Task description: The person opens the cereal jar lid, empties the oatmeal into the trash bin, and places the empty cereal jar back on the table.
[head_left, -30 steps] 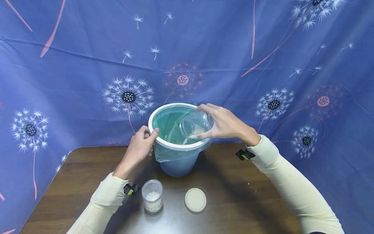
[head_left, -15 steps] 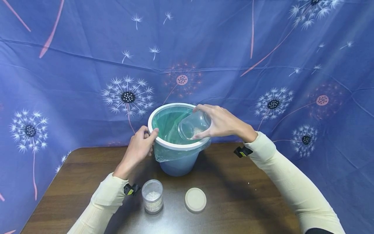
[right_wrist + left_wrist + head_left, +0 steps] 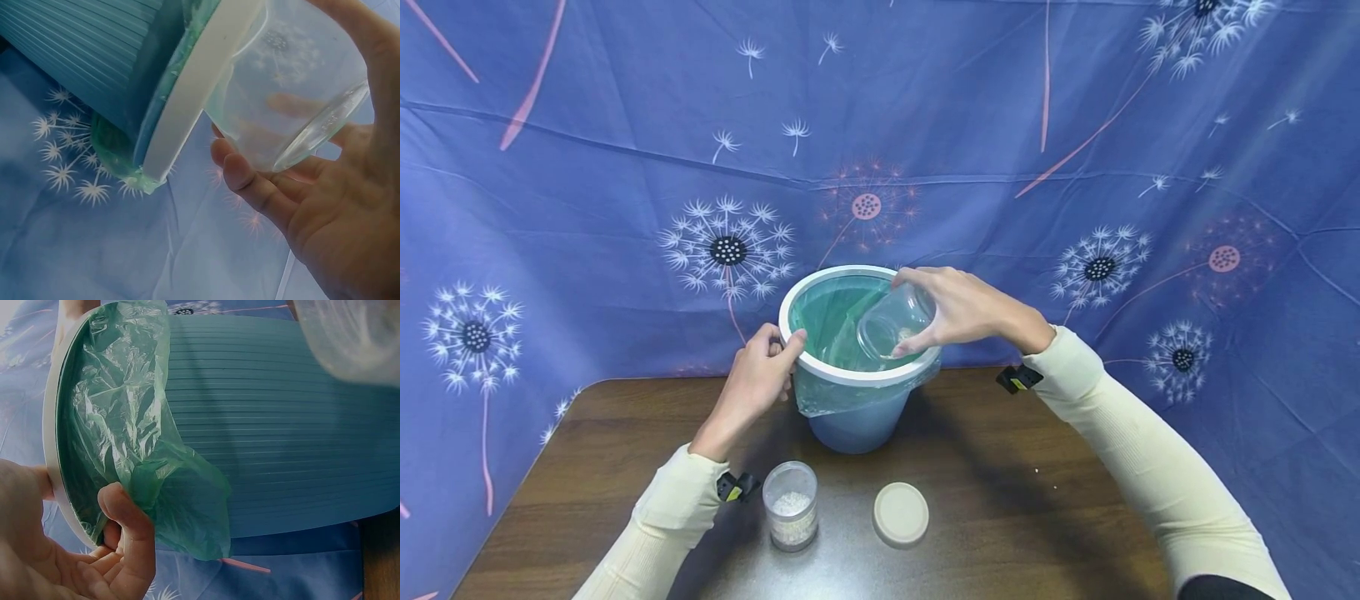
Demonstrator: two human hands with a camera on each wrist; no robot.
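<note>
Over the bin (image 3: pixel 856 429), the right hand (image 3: pixel 972 308) is wrapped firmly round a clear jar (image 3: pixel 895 321), whose mouth tilts down inside the rim (image 3: pixel 854 377), probably so nothing spills outside the green bag (image 3: pixel 125 394). The left hand (image 3: pixel 758 372) pinches that rim, likely steadying bin and bag, while a second jar (image 3: pixel 792 508) and a lid (image 3: pixel 901 513) rest on the table (image 3: pixel 1000 542) in front.

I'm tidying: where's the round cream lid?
In the head view, the lid lies on the brown wooden table, right of the upright clear cylindrical jar, in front of the blue bucket.
</note>
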